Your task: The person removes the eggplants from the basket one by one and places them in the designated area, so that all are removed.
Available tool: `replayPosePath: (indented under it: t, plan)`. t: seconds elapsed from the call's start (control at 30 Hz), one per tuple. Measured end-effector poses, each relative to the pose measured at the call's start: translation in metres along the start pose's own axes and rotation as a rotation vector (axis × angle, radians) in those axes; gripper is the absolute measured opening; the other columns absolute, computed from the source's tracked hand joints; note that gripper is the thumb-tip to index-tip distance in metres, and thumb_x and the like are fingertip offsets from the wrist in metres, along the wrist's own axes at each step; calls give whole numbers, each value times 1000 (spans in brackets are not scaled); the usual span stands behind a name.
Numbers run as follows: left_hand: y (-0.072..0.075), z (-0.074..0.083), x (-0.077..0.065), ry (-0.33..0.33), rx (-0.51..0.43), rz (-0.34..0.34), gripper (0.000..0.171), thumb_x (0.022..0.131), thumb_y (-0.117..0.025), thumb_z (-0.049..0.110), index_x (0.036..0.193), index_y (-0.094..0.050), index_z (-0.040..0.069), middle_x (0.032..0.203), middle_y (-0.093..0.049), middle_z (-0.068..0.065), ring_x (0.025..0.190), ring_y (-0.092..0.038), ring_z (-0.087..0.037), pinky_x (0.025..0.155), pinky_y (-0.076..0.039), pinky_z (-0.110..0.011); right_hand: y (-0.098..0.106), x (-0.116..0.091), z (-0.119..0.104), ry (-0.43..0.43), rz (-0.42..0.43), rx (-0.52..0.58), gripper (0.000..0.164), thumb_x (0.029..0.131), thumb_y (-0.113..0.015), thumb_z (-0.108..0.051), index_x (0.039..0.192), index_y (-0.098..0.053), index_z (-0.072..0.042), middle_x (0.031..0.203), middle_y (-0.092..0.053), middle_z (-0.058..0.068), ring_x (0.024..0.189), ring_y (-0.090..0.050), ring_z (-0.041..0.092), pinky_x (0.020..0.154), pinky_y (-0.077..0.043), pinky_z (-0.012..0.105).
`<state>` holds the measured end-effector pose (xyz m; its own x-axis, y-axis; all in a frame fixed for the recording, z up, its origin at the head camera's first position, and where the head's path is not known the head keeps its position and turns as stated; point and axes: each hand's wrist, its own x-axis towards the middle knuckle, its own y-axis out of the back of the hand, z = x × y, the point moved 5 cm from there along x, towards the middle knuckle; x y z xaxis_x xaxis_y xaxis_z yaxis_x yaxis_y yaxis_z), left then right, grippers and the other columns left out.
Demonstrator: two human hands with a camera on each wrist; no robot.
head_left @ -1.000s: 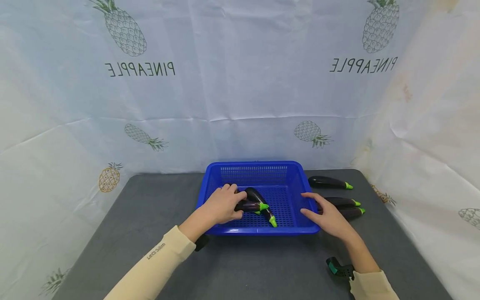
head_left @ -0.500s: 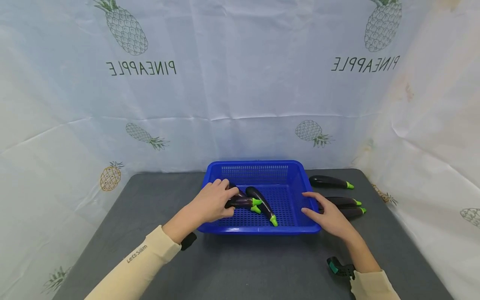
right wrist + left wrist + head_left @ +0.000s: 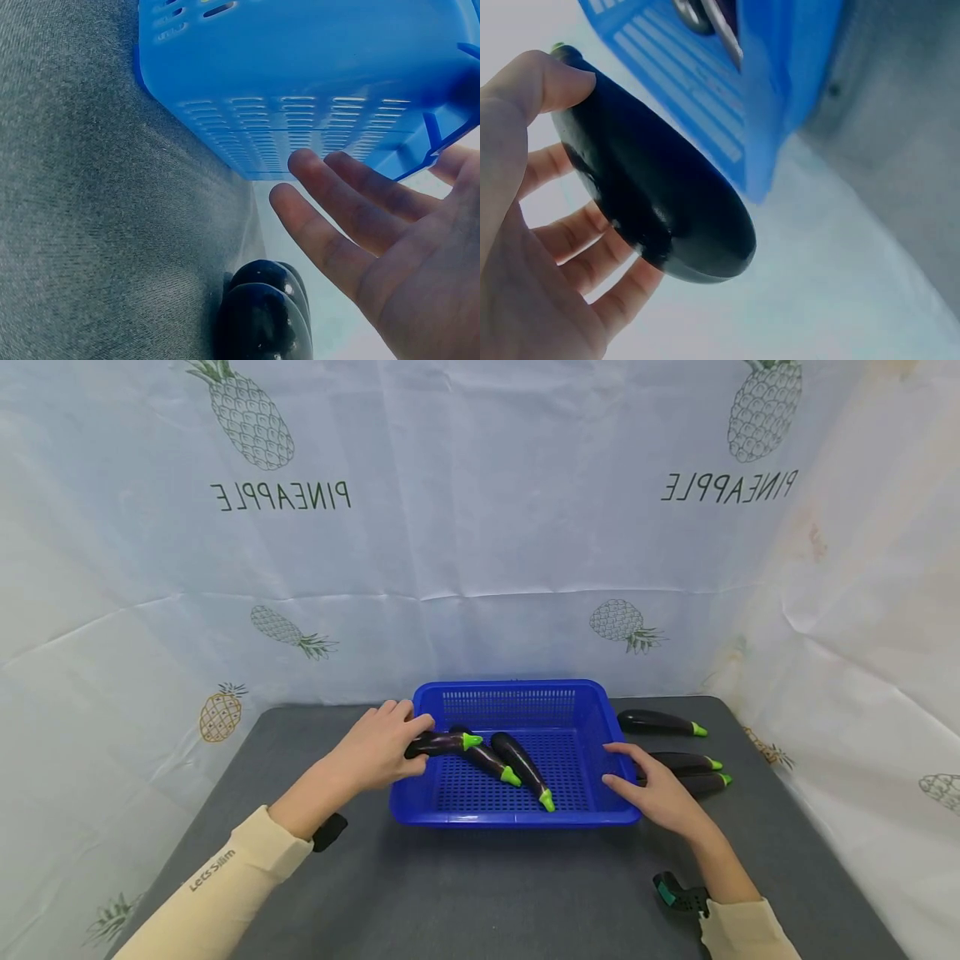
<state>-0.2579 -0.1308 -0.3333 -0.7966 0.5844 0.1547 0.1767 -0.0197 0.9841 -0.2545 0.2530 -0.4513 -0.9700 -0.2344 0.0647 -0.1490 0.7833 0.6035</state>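
My left hand (image 3: 378, 747) grips a dark purple eggplant (image 3: 442, 743) over the left rim of a blue plastic basket (image 3: 517, 819). Its green stem end points right, above the basket. In the left wrist view, thumb and fingers wrap the glossy eggplant (image 3: 660, 180) beside the basket wall (image 3: 761, 97). Two more eggplants lie inside: one slanted (image 3: 480, 758) and another (image 3: 522, 768) to its right. At the right rim, my right hand (image 3: 660, 793) rests with loosely extended fingers. The right wrist view shows several of these fingers (image 3: 322, 240) outside the slotted wall.
Right of the basket, three eggplants lie on the dark grey table (image 3: 487, 893): one at the back (image 3: 656, 722), two close together (image 3: 682, 762) beside and partly behind my right hand. A pineapple-printed sheet (image 3: 510, 552) hangs behind the table.
My left hand has drawn its eggplant leftward and up, from over the middle of the basket to the left rim, uncovering the slanted one. The right hand has stayed put.
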Motion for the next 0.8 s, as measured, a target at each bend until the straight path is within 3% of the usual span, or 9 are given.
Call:
replayPosePath:
  t: [0.2,0.43,0.8]
  plan:
    - [2,-27,-9,65,-11,-4,34,91,-73,30,120,-64,15,98,-52,-6,85,-47,-25,71,-43,-42,0,0,-1,-1,1,0,62,99,-67,-37,149,-44,-7,149,-42,33,111,-64,45,78,-60,49]
    - [-2,-56,-18,96,2,20,34,89,-73,25,119,-63,14,94,-50,-7,82,-47,-25,69,-43,-44,-1,-1,-1,1,-8,11,62,100,-66,-36,149,-44,-6,148,-42,34,110,-64,43,78,-60,49]
    - [-20,-91,-32,168,-1,34,36,88,-73,24,120,-62,10,95,-51,-11,79,-47,-27,68,-42,-44,0,0,-1,-1,-1,11,61,99,-67,-35,148,-44,-6,147,-43,34,112,-63,45,78,-60,49]
